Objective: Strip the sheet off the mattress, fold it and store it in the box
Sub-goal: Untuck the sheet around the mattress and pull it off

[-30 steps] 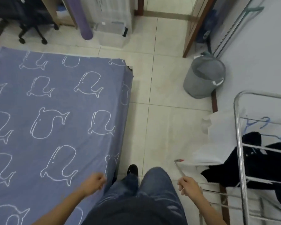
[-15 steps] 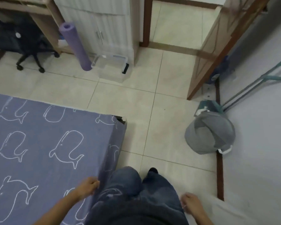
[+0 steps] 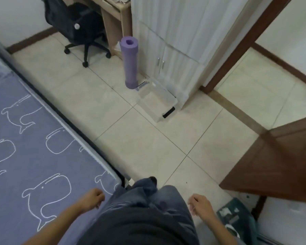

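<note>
The sheet (image 3: 34, 165), blue-grey with white whale outlines, lies spread flat on the bed (image 3: 72, 127) at the left, its near right corner just left of the person's legs (image 3: 148, 197). The left hand (image 3: 94, 197) hangs over that corner with fingers loosely curled, holding nothing; whether it touches the cloth cannot be told. The right hand (image 3: 200, 204) hangs over the floor (image 3: 148, 147) to the right of the legs, also loosely curled and holding nothing.

The clear box (image 3: 156, 101) stands on the floor farther off, well apart from the bed, against the foot of a white wardrobe (image 3: 180, 41). A purple rolled mat (image 3: 129, 62) stands upright just left of the box. A black chair (image 3: 79, 29) sits at the far left. A brown door (image 3: 276, 161) stands at the right.
</note>
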